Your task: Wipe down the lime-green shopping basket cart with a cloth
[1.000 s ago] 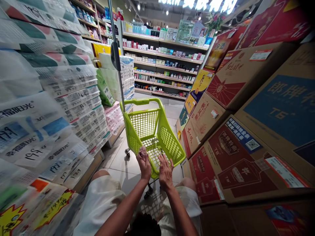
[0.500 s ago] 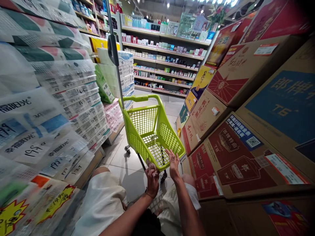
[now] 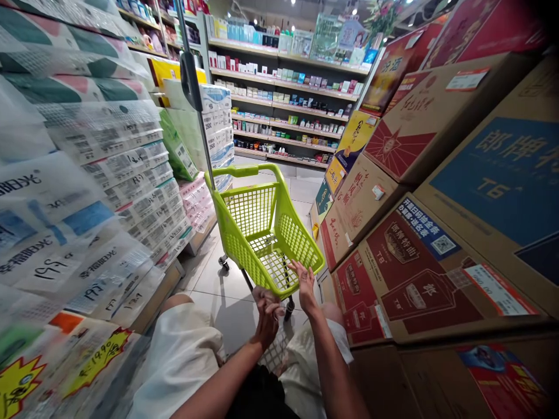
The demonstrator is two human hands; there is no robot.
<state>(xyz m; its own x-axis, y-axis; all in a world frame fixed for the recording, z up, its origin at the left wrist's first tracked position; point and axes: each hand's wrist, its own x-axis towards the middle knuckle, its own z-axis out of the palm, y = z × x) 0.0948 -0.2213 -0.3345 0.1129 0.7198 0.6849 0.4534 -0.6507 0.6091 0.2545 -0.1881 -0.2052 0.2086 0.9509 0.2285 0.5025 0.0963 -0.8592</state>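
Observation:
A lime-green shopping cart point(image 3: 299, 235) with lattice basket walls stands in front of my knees, and its basket holds nothing that I can see. My left hand point(image 3: 267, 320) is closed around a crumpled, pale pinkish cloth or wipe point(image 3: 265, 294) at the near lower corner of the basket. Its exact kind is hard to make out. At the basket's near right rim is my right hand point(image 3: 306, 286), palm turned inward and fingers stretched out. Those fingertips overlap the rim; whether they touch it I cannot tell.
Stacked paper packs point(image 3: 131, 157) line the left side on a low platform. Printed cartons point(image 3: 414, 273) are piled close on the right. Shelves point(image 3: 283, 102) of small boxes and bottles stand behind the cart. A thin pole point(image 3: 198, 116) rises at the cart's left corner.
The view has shifted slightly, so the cart and shelves sit a little further left. My left hand has turned at the basket's near corner, still with the crumpled cloth. My right hand stays at the rim.

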